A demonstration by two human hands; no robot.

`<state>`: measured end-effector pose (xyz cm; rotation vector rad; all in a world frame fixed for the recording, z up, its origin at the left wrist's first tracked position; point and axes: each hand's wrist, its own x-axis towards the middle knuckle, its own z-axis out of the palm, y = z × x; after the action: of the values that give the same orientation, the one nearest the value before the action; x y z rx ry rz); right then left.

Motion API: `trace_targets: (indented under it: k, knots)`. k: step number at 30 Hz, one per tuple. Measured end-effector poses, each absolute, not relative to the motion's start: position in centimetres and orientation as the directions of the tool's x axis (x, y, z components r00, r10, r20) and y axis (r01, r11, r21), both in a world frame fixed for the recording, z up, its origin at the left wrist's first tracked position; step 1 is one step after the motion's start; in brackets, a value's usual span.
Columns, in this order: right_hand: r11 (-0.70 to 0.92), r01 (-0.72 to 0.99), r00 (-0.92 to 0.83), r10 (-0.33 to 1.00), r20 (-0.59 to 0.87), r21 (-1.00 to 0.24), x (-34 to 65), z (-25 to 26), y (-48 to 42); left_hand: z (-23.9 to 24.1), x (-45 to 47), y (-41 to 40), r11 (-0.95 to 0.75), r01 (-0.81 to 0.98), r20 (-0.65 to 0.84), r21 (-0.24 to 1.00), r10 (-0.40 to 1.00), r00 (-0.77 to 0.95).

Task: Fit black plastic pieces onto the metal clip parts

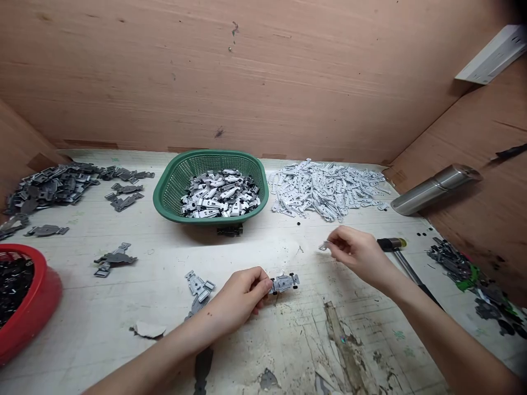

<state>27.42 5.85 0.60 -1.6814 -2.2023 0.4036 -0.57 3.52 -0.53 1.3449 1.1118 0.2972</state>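
Observation:
My left hand [239,299] pinches one end of a small grey metal bracket [285,283] that lies on the white worktable [123,323]. My right hand [356,253] hovers a little above the table to the right, fingers pinched on a small silvery metal clip [324,246]. Two loose grey brackets [198,286] lie just left of my left hand. Behind the hands stands a green basket [173,186] holding several white and black parts. To its right spreads a heap of white metal clips [327,186].
Dark grey brackets [53,184] are piled at the back left, with strays [114,258] nearer. A red basket [35,307] sits at the left edge. A hammer [401,258] and a steel flask [434,189] lie right, dark parts [473,280] beyond. Plywood walls enclose the table.

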Motion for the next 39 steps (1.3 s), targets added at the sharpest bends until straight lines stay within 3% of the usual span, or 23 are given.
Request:
trace_targets:
  k: [2, 5, 10, 14, 22, 39]
  knots:
    - [0.113, 0.845, -0.127, 0.992, 0.011, -0.522, 28.6, 0.9, 4.1, -0.3, -0.5, 3.5, 0.273, 0.412, -0.464, 0.869, 0.736, 0.493]
    - [-0.052, 0.819, -0.050, 0.986, -0.161, -0.572, 29.7, 1.4, 2.0, -0.1, -0.4, 3.5, 0.288, 0.408, -0.474, 0.866, 0.730, 0.492]
    - [-0.330, 0.392, -0.244, 0.862, -0.443, -0.858, 26.2, 3.0, 0.6, -0.1, -0.4, 3.3, 0.306, 0.405, -0.488, 0.862, 0.718, 0.496]
    - [-0.339, 0.310, -0.328, 0.839, -0.434, -0.888, 21.9, 3.3, 1.0, -0.6, -0.4, 3.2, 0.297, 0.392, -0.475, 0.871, 0.713, 0.515]
    - [-0.310, 0.243, -0.277, 0.886, -0.372, -0.919, 20.8, 1.6, 1.3, -0.8, -0.4, 3.2, 0.271, 0.389, -0.455, 0.881, 0.715, 0.531]
    - [-0.514, 0.004, -0.280, 0.823, -0.495, -0.858, 21.7, -1.1, 1.8, -0.2, -0.6, 3.4, 0.247, 0.361, -0.419, 0.899, 0.724, 0.548]
